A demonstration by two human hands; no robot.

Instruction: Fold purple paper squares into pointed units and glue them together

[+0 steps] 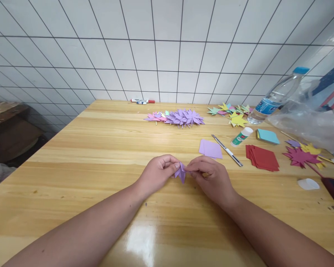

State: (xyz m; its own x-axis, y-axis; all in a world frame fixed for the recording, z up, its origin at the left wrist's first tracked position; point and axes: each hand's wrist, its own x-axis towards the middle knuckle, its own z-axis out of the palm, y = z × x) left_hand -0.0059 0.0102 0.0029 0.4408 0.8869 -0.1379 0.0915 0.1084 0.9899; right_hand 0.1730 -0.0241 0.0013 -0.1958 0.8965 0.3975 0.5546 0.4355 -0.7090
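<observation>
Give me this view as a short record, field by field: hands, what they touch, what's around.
Left hand: pinching folded purple paper
Right hand: fingertips at that paper's right side
Just beyond: purple sheets, cutter knife
Farther right: red sheets, glue stick, capped bottle
Far side: markers, spiky purple paper shapes
Surface: wood-grain table

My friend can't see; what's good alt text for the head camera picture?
A person's left hand pinches a folded purple paper over a wooden table, the right hand at its edge. Ahead and to the right are purple squares, a cutter knife, a glue stick and red squares; farther back, spiky purple paper shapes lie before a white tiled wall.
</observation>
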